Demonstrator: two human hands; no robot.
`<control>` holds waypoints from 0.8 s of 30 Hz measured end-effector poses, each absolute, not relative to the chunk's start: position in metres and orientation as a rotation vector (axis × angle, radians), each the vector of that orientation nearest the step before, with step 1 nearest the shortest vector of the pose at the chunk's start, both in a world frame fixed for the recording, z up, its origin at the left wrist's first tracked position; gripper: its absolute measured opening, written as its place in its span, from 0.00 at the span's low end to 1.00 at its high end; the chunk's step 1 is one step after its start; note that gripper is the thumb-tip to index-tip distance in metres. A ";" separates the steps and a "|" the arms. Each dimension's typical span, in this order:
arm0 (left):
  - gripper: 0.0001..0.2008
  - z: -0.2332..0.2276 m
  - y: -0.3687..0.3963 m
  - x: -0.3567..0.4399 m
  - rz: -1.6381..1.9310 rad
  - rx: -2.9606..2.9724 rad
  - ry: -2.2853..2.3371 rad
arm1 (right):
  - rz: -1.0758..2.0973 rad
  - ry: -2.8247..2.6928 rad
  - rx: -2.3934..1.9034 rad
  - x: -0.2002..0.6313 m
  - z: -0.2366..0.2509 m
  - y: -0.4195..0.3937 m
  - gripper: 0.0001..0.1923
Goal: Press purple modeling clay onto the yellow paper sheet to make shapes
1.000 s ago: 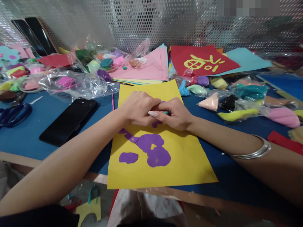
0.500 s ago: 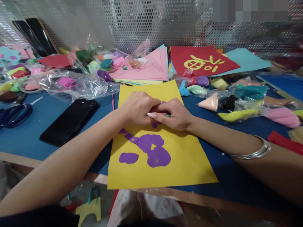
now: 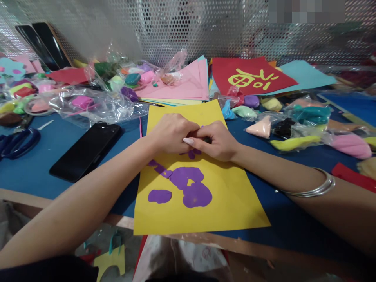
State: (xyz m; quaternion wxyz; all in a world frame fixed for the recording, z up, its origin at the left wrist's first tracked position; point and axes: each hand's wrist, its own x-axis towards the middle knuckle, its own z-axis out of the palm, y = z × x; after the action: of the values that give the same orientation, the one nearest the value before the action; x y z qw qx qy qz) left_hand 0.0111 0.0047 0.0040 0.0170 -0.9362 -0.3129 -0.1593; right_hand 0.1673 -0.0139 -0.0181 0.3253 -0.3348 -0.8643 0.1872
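Observation:
My left hand and my right hand meet over the upper half of a yellow sheet of paper. Both have bent, closed fingers, the left one knuckles up, and the right thumb lies against the left fingers. Whatever they hold is hidden; only a small dark spot shows between the right fingers. Just under the hands, small purple clay pieces peek out. Lower on the sheet lie flat, joined purple clay shapes and a separate purple oval.
Left of the sheet are a black phone, blue-handled scissors and a thin pink tool. Bagged coloured clay lines the right and back. Behind stand pink paper and a red sheet with yellow lettering.
My hands stay in nearly the same place with a slight shift of the fingers. More purple clay shows beneath them, and the green bit by the right fingers has dropped from sight.

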 end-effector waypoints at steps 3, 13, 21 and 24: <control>0.09 0.004 0.004 0.012 -0.489 -2.888 -0.987 | 0.505 -2.256 -0.883 0.167 -0.017 -0.014 0.24; 0.06 0.004 0.003 0.013 -0.559 -2.918 -1.012 | 0.509 -2.284 -0.854 0.168 -0.017 -0.013 0.23; 0.11 0.004 0.005 0.011 -0.413 -2.829 -0.994 | 0.444 -2.328 -0.883 0.166 -0.017 -0.016 0.24; 0.13 0.002 0.006 0.011 -0.345 -2.747 -1.006 | 0.407 -2.338 -0.878 0.167 -0.017 -0.016 0.24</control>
State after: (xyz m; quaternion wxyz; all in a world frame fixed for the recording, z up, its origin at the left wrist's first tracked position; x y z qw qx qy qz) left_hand 0.0111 0.0062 0.0023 0.0979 -0.9280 -0.3401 -0.1165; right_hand 0.1666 -0.0163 -0.0175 0.3009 -0.3309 -0.8811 0.1535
